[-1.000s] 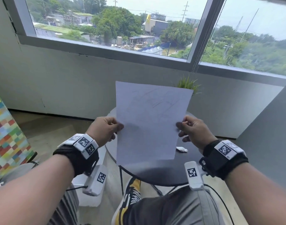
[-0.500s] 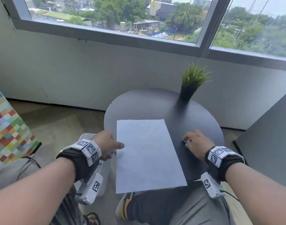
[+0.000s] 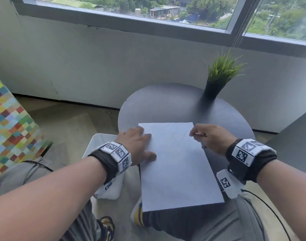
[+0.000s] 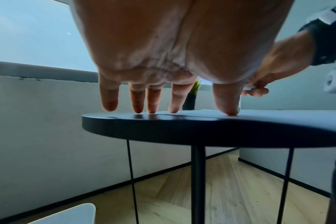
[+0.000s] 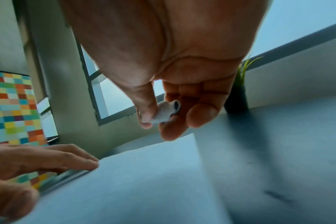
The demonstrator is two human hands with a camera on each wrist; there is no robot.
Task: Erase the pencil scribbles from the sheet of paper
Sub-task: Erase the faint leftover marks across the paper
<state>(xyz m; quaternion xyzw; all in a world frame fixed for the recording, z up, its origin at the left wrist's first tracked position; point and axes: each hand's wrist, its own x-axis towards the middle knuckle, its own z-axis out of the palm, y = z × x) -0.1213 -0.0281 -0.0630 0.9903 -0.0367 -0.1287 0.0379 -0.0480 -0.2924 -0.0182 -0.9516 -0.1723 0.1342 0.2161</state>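
Observation:
A white sheet of paper point(image 3: 176, 164) lies flat on the round dark table point(image 3: 166, 105), its near end hanging over the table's front edge. Faint pencil scribbles point(image 3: 173, 133) mark its far part. My left hand point(image 3: 138, 145) presses with straight, spread fingers point(image 4: 175, 103) on the sheet's left edge and the tabletop. Just above the sheet's far right corner, my right hand point(image 3: 199, 134) pinches a small white eraser point(image 5: 166, 112) between thumb and fingers. The paper point(image 5: 144, 181) fills the lower part of the right wrist view.
A potted green grass plant point(image 3: 218, 77) stands at the table's far right. A white stool point(image 3: 98, 145) sits left of the table, under my left wrist. A multicoloured checkered panel point(image 3: 11, 122) stands at far left. Wall and window lie behind.
The sheet, held up in both hands a second ago, now lies flat on the table. My right hand picked the eraser off the tabletop and moved to the sheet's far right corner.

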